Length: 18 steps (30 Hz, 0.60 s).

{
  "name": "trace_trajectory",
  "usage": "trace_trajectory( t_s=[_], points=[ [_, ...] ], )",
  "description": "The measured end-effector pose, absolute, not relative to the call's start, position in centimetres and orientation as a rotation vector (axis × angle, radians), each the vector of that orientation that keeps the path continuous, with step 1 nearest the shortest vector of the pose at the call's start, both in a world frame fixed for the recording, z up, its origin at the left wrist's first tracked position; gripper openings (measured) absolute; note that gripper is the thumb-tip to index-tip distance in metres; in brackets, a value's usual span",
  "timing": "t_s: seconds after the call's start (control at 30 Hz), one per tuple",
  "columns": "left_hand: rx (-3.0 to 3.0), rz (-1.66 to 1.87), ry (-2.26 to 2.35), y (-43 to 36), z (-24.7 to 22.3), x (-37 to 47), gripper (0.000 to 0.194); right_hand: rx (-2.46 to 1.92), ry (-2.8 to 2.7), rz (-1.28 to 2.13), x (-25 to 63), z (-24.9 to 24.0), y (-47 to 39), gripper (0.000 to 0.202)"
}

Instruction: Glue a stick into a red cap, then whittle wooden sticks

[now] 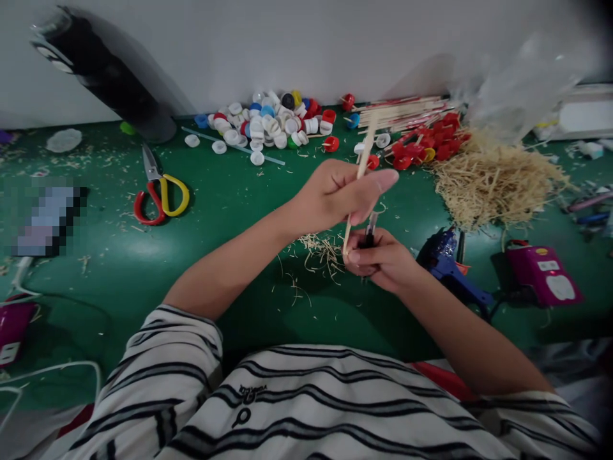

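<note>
So, biggest first: a green tabletop [234,287] is seen across most of the frame, with a dark bottle [115,83] stood at upper left. A fluffy heap of wood shavings [498,179] is piled at upper right, and loose bottle caps [268,128] are scattered at upper centre.

Just right of centre, a pale wooden stick [364,153] is held at a slant. Its upper part is gripped by the closed fingers of the left hand [325,198]; its lower end is pinched at the right hand [397,259], whose curled fingers are also wrapped round a small dark knife [371,231]. Whether wood is touched by the blade can't be told, tbh.

If it's being shaved, as it seems, thin, shallow strokes are probably best, with the stick held firmly and the left fingers kept out of the blade's path. Small curly scraps [325,249] are strewn beside the right hand.
</note>
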<state>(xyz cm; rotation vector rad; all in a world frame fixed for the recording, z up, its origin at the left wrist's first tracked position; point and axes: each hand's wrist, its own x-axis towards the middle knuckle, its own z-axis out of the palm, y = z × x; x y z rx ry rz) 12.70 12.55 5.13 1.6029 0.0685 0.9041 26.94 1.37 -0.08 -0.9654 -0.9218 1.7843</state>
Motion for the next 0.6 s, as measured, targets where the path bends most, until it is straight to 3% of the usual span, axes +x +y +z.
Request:
trace_trajectory(
  t_s=[0.13,0.3,0.6],
  points=[
    [1.249,1.152,0.161,12.8,4.1,14.0,0.076,-0.869,-0.835,1.698,27.0,0.7,1.4,0.037],
    [1.202,1.018,0.467,12.6,2.9,15.2,0.079,-0.938,-0.910,1.468,27.2,1.2,1.5,0.046],
    [1.275,0.968,0.476,12.8,2.0,15.0,0.074,-1.071,-0.914,1.223,26.8,0.9,1.4,0.045]
  ],
)
